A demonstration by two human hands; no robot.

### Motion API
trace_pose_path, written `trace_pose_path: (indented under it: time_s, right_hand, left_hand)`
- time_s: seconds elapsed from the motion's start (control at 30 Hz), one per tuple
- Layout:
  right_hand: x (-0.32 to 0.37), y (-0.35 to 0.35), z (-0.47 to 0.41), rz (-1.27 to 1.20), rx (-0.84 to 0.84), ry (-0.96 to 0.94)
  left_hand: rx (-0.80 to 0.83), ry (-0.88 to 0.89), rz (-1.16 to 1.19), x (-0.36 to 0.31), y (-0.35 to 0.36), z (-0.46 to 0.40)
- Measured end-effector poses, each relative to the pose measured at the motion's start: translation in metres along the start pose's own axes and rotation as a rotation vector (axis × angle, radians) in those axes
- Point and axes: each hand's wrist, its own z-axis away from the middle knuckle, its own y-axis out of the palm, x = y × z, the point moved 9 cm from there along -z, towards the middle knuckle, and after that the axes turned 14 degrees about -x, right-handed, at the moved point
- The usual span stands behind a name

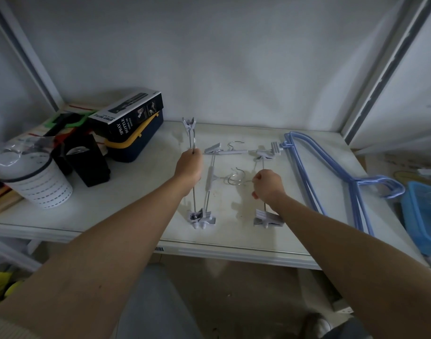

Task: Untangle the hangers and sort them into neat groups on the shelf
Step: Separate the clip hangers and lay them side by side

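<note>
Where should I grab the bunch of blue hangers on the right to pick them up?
Grip the blue hangers at the neck, where the hooks bunch together by the blue bin. Come from above. They lie flat and stacked on the shelf, so one hand around that narrow neck probably catches them all; the long arms would likely splay.

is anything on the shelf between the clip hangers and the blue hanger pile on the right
Nothing visible blocks that stretch. The clip hangers lie mid-shelf, the blue hangers to their right, with bare shelf between. The left hand grips one clip hanger's rod; the right hand pinches a wire hook.
</note>
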Motion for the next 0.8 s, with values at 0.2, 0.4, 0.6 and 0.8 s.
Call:
trace_pose_path:
  time_s: [0.2, 0.4, 0.6, 0.8]
  right_hand:
    - [0.011, 0.001, 0.002, 0.002, 0.028, -0.038]
    - [0.016, -0.001, 0.003, 0.024, 0.085, -0.065]
    - [0.028, 0.0, 0.008, -0.139, 0.122, -0.065]
    - [0.035, -0.014, 0.008, -0.336, 0.087, 0.038]
  left_hand:
    - [0.008, 0.019, 0.036, -0.004, 0.005, 0.0]
    - [-0.005, 0.018, 0.015, -0.007, 0.003, 0.008]
    - [0.017, 0.018, 0.038, -0.008, 0.005, 0.008]
    - [0.043, 0.023, 0.041, -0.011, 0.009, 0.011]
